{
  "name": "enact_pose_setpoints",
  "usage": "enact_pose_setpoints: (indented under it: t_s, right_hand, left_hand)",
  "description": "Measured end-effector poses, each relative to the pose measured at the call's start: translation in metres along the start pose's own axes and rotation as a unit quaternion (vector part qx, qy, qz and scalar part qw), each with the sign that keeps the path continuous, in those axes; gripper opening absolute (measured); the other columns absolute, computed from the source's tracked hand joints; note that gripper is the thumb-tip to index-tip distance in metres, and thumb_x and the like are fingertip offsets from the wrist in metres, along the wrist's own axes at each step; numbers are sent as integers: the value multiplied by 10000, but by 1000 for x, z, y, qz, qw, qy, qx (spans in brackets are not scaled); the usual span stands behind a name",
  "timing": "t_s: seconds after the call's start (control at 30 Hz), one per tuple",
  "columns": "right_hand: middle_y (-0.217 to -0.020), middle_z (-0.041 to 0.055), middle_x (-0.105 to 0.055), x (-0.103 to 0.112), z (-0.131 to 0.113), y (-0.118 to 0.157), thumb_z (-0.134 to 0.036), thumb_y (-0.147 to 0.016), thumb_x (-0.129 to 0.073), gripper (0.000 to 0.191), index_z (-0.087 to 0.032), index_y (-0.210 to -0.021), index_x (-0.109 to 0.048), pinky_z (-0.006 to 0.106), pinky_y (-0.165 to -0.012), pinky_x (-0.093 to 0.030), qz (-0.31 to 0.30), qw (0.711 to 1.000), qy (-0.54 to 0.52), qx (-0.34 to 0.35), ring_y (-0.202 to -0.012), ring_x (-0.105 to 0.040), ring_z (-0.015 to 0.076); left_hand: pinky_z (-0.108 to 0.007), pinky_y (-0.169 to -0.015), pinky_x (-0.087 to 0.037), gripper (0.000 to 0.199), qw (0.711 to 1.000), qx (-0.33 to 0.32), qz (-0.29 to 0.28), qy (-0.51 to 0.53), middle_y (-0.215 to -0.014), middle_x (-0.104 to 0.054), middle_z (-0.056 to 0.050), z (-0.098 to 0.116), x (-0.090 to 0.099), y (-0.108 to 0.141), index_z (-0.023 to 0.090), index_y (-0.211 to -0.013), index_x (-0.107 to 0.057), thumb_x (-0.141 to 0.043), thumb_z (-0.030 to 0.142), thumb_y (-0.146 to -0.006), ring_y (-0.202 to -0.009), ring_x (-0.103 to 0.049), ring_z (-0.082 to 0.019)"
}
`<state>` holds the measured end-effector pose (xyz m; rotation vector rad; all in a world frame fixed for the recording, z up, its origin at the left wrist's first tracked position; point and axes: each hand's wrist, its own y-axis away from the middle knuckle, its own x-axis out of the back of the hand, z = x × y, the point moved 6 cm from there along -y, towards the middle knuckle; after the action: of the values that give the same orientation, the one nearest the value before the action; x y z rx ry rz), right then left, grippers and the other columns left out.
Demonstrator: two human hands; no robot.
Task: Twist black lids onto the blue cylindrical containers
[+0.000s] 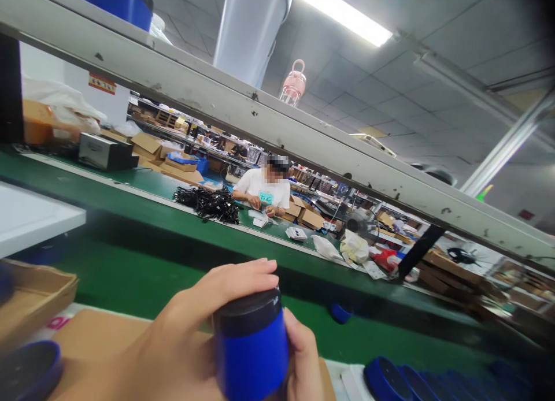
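Note:
A blue cylindrical jar (pixel 254 357) with a black lid (pixel 247 307) stands upright at the bottom centre, close to me. My left hand (pixel 182 337) comes in from the lower left, its fingers curled over the top of the lid. My right hand (pixel 306 360) grips the jar's blue body from the right; only its thumb side shows. Both hands hold the jar above a brown cardboard sheet (pixel 95 337).
A green conveyor belt (pixel 130 274) runs across in front of me. Beyond it a co-worker (pixel 264 190) sits beside a heap of black cables (pixel 208 204). Blue lids (pixel 390 378) lie at lower right, a cardboard box (pixel 30 297) at left. A grey shelf (pixel 260 118) overhead carries a pink bottle (pixel 293 83).

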<state>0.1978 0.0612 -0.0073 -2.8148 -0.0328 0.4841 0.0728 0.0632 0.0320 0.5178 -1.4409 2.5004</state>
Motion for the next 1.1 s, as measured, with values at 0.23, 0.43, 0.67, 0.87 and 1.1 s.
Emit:
enact_pose_setpoints:
  t_s: [0.23, 0.43, 0.67, 0.87, 1.1]
  right_hand:
    - [-1193, -1, -740, 1, -7, 5, -541, -762, -769, 451, -317, -1152, -746, 319, -1068, -469, -7, 995, -90, -40, -1227, -629, 255]
    - [-1194, 46, -737, -8, -9, 9, -493, -751, -770, 501, -289, -1198, -671, 369, -887, -564, -20, 996, -81, 23, -1013, -722, 273]
    - [-1246, 25, -713, 11, -8, 11, -500, -710, -813, 508, -294, -1159, -693, 354, -1038, -488, 28, 997, -31, 70, -1187, -645, 261]
    - [-1212, -24, -714, 19, -11, 17, -426, -811, -753, 421, -332, -1204, -636, 270, -949, -508, 70, 993, 41, 86, -1067, -685, 177]
    - [-1150, -40, -725, 14, -8, 13, -341, -818, -685, 355, -296, -1163, -612, 234, -860, -524, 99, 989, -15, 107, -1023, -685, 161]
  left_hand:
    - [-80, -1091, -369, 689, 999, -5, -10, -50, -1393, -594, 90, -1, 3, -4, 378, -1372, -424, -719, 275, -759, -1273, -568, -81]
    - [-123, -1020, -466, 697, 998, 41, -27, 37, -1405, -480, 82, -7, -4, -1, 460, -1309, -482, -712, 164, -721, -1277, -553, -124]
    - [-112, -914, -526, 609, 990, 50, -59, 115, -1217, -554, 82, -2, -8, -7, 481, -1256, -486, -648, 129, -786, -1106, -634, -97]
    - [-52, -916, -496, 558, 996, 17, 9, 88, -1176, -678, 147, 5, -6, -12, 441, -1177, -552, -601, 80, -755, -1078, -681, -59]
    - [-80, -1004, -446, 520, 999, -45, 21, -17, -1243, -683, 81, 7, -12, -9, 364, -1213, -537, -527, 73, -783, -1152, -663, -76]
